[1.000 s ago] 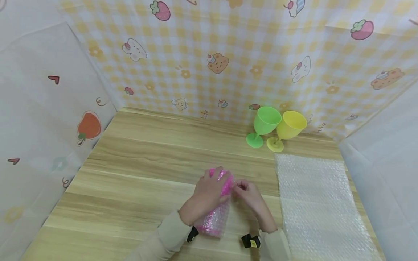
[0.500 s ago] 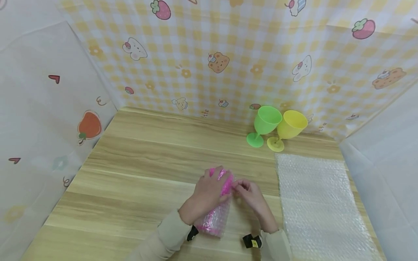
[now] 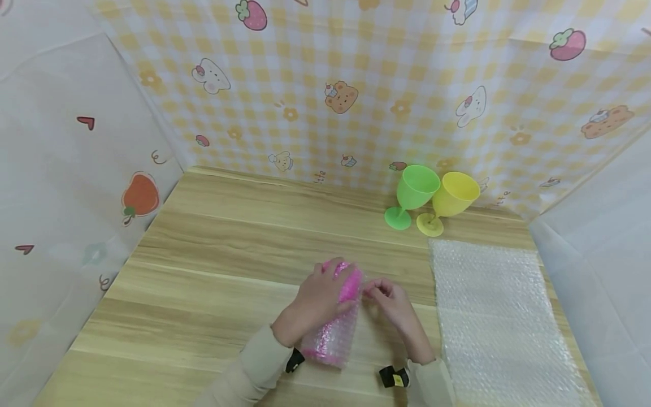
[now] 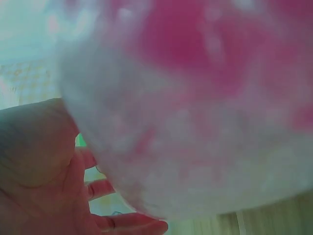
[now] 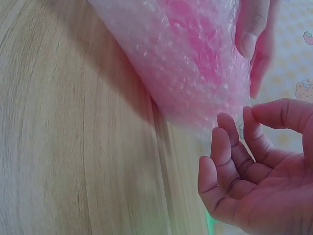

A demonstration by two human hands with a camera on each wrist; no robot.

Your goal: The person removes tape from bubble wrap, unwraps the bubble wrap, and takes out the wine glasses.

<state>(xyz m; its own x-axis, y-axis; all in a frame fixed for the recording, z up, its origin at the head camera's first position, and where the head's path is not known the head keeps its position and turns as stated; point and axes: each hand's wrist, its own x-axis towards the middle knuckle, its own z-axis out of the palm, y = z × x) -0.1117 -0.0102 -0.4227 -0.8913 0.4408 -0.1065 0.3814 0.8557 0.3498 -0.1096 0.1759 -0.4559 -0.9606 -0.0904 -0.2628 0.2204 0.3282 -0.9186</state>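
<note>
Lying at six o'clock in the head view, the pink bundle point(image 3: 330, 333) is gripped by the left hand point(image 3: 317, 297); at three o'clock beside it, the right hand point(image 3: 394, 308) pinches its bubble wrap point(image 3: 352, 333). Left wrist: that hand reaches round from eight o'clock. Right wrist: thumb point(image 5: 279, 112) and forefinger point(image 5: 254, 128) meet.

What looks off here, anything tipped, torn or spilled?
Nothing stands out. The green cup and yellow cup stand upright, the spare bubble wrap lies flat, and the left hand holds the pink bundle. I see no tear or spill, though the bundle's underside is hidden.
</note>
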